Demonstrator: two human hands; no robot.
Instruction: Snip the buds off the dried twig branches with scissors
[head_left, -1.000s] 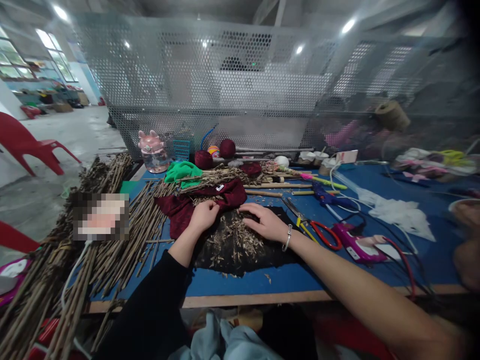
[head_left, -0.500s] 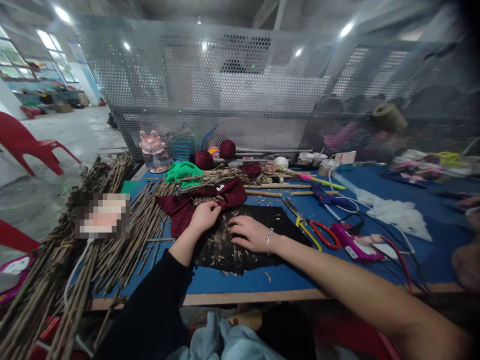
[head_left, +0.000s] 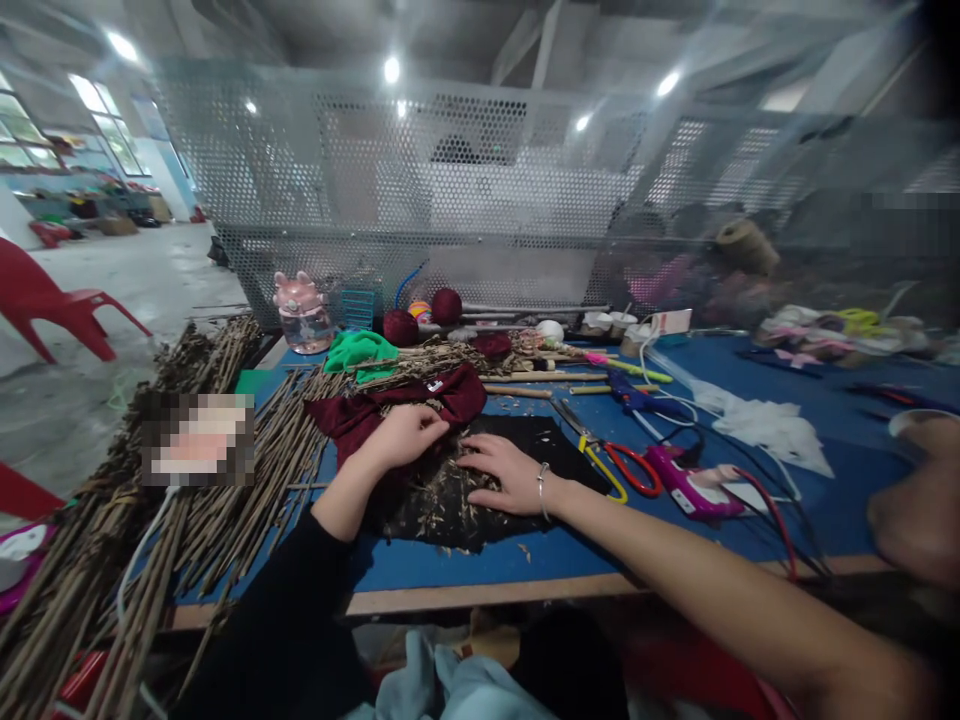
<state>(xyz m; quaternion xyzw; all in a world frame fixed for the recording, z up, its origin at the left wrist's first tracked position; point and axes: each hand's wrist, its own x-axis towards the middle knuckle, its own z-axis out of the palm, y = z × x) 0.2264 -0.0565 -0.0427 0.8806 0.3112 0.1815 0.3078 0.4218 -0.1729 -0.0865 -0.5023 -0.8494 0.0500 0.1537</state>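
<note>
Head view, left hand [head_left: 405, 434] at maroon cloth [head_left: 463, 394], right hand [head_left: 511, 474] by scraps [head_left: 429, 502]

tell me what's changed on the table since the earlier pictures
The right hand has moved left over the black cloth. Fewer dry plant bits show there, though some may be hidden under the hands. The left hand has shifted slightly right beside the maroon cloth; its grip is unclear. The scissors and pink-lidded bottle stayed put.
</note>
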